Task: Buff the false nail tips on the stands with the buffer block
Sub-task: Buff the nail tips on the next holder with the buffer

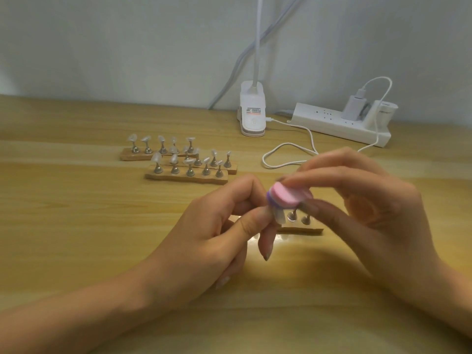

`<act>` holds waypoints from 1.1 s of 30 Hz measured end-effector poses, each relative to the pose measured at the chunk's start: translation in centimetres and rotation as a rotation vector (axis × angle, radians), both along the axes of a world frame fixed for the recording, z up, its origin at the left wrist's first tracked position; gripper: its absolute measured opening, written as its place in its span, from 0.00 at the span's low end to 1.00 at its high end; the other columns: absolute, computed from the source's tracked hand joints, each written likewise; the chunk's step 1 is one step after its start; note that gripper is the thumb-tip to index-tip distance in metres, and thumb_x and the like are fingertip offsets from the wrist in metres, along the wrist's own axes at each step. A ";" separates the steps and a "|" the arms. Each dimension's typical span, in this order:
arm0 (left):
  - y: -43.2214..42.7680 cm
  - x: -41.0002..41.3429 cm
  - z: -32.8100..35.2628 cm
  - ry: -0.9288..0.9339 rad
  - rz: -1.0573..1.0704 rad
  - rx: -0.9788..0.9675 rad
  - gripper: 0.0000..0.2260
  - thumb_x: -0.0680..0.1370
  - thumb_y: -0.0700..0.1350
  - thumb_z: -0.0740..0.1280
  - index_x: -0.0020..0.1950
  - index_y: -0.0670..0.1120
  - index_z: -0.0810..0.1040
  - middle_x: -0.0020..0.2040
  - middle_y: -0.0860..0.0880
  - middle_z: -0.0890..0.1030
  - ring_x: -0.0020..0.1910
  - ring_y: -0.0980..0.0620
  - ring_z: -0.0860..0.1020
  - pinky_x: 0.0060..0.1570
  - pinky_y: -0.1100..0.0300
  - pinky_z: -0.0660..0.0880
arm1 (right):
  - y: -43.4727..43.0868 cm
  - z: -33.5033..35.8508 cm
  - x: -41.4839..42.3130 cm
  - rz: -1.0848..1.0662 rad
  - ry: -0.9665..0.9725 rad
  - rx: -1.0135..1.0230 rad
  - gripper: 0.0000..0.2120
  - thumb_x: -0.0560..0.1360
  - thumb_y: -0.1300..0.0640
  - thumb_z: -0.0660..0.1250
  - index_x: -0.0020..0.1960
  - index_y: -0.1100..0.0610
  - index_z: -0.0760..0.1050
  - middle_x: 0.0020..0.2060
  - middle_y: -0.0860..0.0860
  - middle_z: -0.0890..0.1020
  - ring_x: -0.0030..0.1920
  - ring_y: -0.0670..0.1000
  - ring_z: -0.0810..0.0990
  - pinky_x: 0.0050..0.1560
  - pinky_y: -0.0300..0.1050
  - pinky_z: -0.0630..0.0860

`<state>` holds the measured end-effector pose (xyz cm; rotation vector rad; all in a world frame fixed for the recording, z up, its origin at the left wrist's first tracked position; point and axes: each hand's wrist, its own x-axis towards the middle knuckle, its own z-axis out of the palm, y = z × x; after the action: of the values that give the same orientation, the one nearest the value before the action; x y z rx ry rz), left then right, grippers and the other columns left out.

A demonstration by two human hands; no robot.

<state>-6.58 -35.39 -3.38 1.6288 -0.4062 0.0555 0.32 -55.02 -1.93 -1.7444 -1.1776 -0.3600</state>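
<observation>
Buffer block (286, 196) edge on nail tip (279, 216), ctr desk (76, 226)

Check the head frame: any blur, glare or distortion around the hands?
Head view: soft overall; motion blur smears the buffer block and the right hand fingers gripping it; the nail tip pinched by the left hand is barely resolved; glare patch on the table beneath it; table's far edge bows slightly, wide-angle; far stands fuzzy.

A pale wall (127, 34) is backing a wooden table (63, 200); a clip lamp (252, 111) and power strip (332, 123) are sitting by it.
</observation>
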 end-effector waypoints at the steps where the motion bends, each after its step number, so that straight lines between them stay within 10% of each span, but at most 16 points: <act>1: 0.0 0.0 0.0 -0.006 0.000 0.007 0.07 0.80 0.47 0.62 0.45 0.46 0.71 0.34 0.50 0.79 0.16 0.57 0.64 0.20 0.68 0.59 | 0.0 0.0 -0.2 0.027 -0.014 -0.014 0.10 0.76 0.57 0.70 0.57 0.52 0.80 0.50 0.50 0.80 0.52 0.55 0.81 0.50 0.50 0.77; 33: 0.0 -0.4 0.0 -0.038 -0.030 0.006 0.09 0.79 0.52 0.62 0.45 0.47 0.74 0.30 0.53 0.77 0.19 0.62 0.63 0.22 0.73 0.61 | -0.9 0.3 -0.3 -0.046 -0.128 -0.062 0.11 0.76 0.59 0.70 0.57 0.53 0.79 0.51 0.50 0.80 0.54 0.50 0.82 0.53 0.46 0.78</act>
<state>-6.94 -35.42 -3.34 1.6293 -0.4605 0.0627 0.03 -55.93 -1.58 -1.8274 -1.2524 -0.4728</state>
